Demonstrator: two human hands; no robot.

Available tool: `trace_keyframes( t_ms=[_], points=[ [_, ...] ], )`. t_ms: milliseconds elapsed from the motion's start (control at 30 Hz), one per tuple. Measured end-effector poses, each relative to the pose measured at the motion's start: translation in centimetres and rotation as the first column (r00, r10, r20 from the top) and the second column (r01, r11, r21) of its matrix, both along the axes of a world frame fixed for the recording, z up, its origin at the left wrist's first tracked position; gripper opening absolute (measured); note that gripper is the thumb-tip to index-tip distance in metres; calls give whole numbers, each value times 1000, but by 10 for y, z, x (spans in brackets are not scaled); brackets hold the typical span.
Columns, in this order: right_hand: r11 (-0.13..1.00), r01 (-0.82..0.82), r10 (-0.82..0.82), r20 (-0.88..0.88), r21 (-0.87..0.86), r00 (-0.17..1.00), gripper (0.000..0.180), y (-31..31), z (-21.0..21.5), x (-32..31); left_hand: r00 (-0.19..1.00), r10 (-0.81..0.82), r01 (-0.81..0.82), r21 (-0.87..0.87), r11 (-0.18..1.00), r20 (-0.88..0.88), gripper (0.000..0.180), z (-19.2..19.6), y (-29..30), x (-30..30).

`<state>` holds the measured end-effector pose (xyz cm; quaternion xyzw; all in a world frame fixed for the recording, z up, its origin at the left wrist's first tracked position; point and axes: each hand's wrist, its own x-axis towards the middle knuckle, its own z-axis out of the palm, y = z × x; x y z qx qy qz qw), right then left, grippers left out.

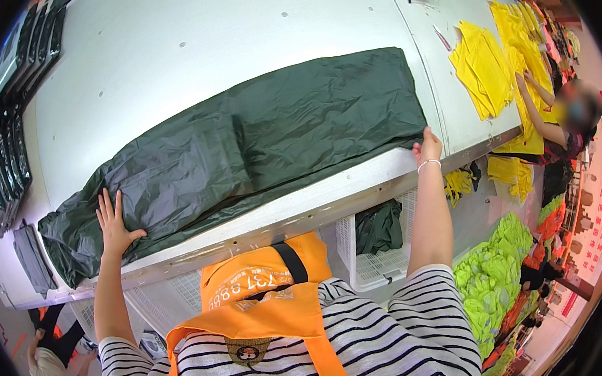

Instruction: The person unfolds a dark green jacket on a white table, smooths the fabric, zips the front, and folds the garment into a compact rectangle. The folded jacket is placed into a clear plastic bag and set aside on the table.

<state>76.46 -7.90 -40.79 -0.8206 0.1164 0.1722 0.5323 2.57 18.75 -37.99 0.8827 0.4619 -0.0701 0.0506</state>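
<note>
A long folded piece of thin, shiny dark green fabric [323, 100] lies across the white table [188, 6], slanting from the near left up to the right; its exact kind cannot be made out. A second layer, ending in a crease, covers its left half. My left hand [117, 228] rests flat on the left part, fingers spread and thumb out to the side. At the lower right corner, by the table's front edge, my right hand [427, 147] is closed on the fabric's edge. Its fingertips are partly hidden.
Stacked dark packages [10, 119] stand at the far left, beside a folded grey piece [33, 261]. Yellow fabric [484, 71] lies at the right, where another person [572, 122] works. Below the table are a white crate [373, 266] with dark cloth and a lime-green heap [494, 276].
</note>
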Motion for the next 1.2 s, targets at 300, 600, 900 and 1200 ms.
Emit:
trace_keyframes(
  t_ms=[300, 600, 900, 1200],
  points=[
    [962, -209, 124, 403, 174, 907, 62, 30, 66, 40, 999, 14, -14, -4, 1000, -52, 136, -3, -1, -1],
    [999, -30, 41, 481, -30, 876, 33, 10, 10, 63, 999, -11, 11, -16, 1000, -41, 136, -4, 4, 3],
    [200, -254, 949, 123, -946, 289, 60, 65, 9, -38, 1000, 4, -5, -48, 999, -26, 132, 4, 6, 10],
    [736, -674, 604, -389, -61, 695, 53, 2, 46, -178, 988, 124, -118, -75, 990, 87, 86, 56, 2, 43]
  ],
)
